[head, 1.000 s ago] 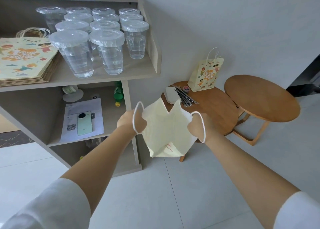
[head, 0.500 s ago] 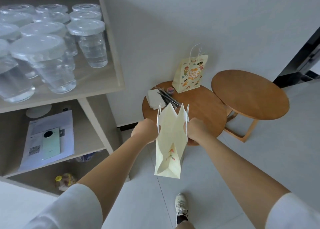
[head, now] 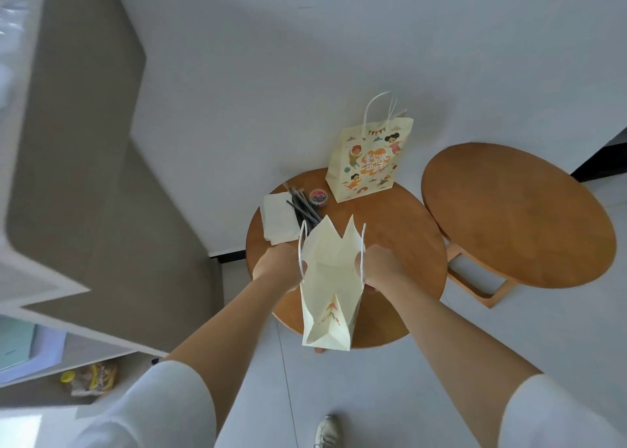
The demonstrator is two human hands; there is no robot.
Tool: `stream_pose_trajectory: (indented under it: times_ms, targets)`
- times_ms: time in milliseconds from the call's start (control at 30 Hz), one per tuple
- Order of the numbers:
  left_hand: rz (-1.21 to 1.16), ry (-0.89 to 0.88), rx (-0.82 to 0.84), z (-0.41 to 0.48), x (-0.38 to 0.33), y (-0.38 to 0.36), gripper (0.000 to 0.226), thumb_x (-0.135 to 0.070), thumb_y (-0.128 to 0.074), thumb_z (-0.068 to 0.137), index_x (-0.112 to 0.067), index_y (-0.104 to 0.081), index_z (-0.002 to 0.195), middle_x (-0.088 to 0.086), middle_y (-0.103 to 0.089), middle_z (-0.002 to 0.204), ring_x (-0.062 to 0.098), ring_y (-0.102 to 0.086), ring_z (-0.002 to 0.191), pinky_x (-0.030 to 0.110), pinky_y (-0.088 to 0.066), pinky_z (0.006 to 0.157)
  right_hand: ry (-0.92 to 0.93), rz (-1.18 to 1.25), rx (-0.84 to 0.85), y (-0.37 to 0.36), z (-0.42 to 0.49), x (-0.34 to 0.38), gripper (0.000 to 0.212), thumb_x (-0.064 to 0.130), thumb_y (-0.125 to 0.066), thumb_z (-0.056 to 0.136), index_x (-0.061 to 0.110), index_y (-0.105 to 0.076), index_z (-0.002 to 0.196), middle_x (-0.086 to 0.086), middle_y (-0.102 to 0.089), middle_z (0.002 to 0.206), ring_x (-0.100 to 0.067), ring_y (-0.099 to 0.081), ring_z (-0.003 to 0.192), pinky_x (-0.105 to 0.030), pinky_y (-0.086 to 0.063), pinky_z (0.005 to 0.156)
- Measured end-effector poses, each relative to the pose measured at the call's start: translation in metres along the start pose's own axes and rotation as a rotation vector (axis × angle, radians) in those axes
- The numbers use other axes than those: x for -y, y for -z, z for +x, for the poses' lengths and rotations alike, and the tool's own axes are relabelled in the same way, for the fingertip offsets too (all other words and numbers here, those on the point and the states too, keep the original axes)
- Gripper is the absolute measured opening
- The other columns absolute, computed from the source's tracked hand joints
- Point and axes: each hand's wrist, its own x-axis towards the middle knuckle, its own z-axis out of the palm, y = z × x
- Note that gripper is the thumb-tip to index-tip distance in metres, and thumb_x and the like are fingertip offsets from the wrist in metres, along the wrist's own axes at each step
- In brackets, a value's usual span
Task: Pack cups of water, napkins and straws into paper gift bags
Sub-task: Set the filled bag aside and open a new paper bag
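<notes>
I hold a pale yellow paper gift bag (head: 327, 288) open over the near side of a round wooden table (head: 400, 244). My left hand (head: 280, 266) grips its left wall and my right hand (head: 378, 271) grips its right wall, beside the white cord handles. The bag hangs upright with its mouth towards me. On the table's far left lie a stack of white napkins (head: 278, 217) and several dark straws (head: 303, 205). A second, printed gift bag (head: 369, 162) stands upright at the table's far edge against the wall.
A small tub of coloured clips (head: 318, 197) sits between the straws and the printed bag. A second round wooden table (head: 515, 213) stands to the right. The grey shelf unit (head: 78, 162) fills the left side. My shoe (head: 325, 432) shows on the tiled floor.
I have stepped towards the round table, so the shelf with the water cups has slid out of view to the left. The bag has travelled over the table, still held by both hands.
</notes>
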Motion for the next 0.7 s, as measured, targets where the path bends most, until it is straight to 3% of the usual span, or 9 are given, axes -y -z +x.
stream_pose_trajectory:
  times_ms: [100,200,300,467,533,633,700]
  targets:
    - [0.005,0.049,-0.005,0.018,-0.007,-0.007,0.031,-0.009,-0.048,0.092,-0.014,-0.045,0.062,0.001,-0.052,0.066,0.014,-0.050,0.056,0.021,-0.038,0.049,0.006,-0.031,0.023,0.003,0.021,-0.003,0.027,0.019,-0.033,0.098,0.007,-0.055,0.089,-0.007,-0.052,0.079,-0.015,-0.042,0.059,-0.023,-0.035,0.053]
    - [0.007,0.079,-0.026,0.027,-0.011,-0.009,0.023,-0.013,-0.049,0.095,-0.013,-0.053,0.072,0.001,-0.054,0.068,0.018,-0.056,0.063,0.025,-0.042,0.054,0.041,-0.051,0.022,0.001,0.030,-0.001,0.039,0.036,-0.028,0.100,0.009,-0.054,0.088,-0.005,-0.054,0.084,-0.016,-0.049,0.065,-0.023,-0.036,0.052]
    - [-0.012,0.088,-0.046,0.027,-0.011,-0.006,0.019,-0.015,-0.051,0.094,-0.011,-0.058,0.076,0.001,-0.055,0.065,0.017,-0.055,0.057,0.023,-0.040,0.047,0.101,-0.077,0.004,0.004,0.030,0.005,0.047,0.046,-0.027,0.099,0.010,-0.053,0.086,-0.001,-0.046,0.075,-0.017,-0.051,0.071,-0.023,-0.037,0.054]
    - [-0.030,0.050,-0.071,0.002,-0.005,0.015,0.036,-0.020,-0.042,0.096,-0.017,-0.041,0.061,-0.001,-0.041,0.060,0.010,-0.036,0.049,0.021,-0.029,0.043,0.212,0.011,-0.142,0.017,0.007,0.011,0.021,0.025,-0.037,0.097,0.011,-0.053,0.093,-0.005,-0.056,0.091,-0.019,-0.054,0.078,-0.026,-0.041,0.060]
    - [-0.045,0.027,-0.111,-0.019,-0.001,0.026,0.036,-0.017,-0.041,0.095,-0.016,-0.036,0.059,-0.001,-0.037,0.058,0.011,-0.033,0.048,0.022,-0.025,0.042,0.240,0.053,-0.212,0.021,-0.011,0.016,0.014,0.015,-0.040,0.094,0.013,-0.049,0.084,-0.003,-0.052,0.084,-0.018,-0.049,0.075,-0.023,-0.035,0.054]
    - [-0.078,-0.037,-0.175,-0.054,0.014,0.041,0.035,-0.012,-0.042,0.091,-0.015,-0.032,0.058,-0.001,-0.035,0.056,0.012,-0.032,0.048,0.022,-0.021,0.042,0.284,0.104,-0.323,0.023,-0.047,0.030,0.029,0.006,-0.042,0.088,0.017,-0.033,0.063,0.003,-0.035,0.067,-0.022,-0.040,0.074,-0.023,-0.022,0.048]
    - [-0.101,-0.084,-0.210,-0.081,0.030,0.051,0.031,-0.014,-0.043,0.090,-0.014,-0.036,0.059,0.000,-0.039,0.059,0.016,-0.036,0.052,0.023,-0.025,0.045,0.334,0.126,-0.377,0.021,-0.077,0.042,0.020,0.004,-0.042,0.088,0.011,-0.047,0.070,-0.001,-0.044,0.074,-0.028,-0.046,0.079,-0.026,-0.031,0.052]
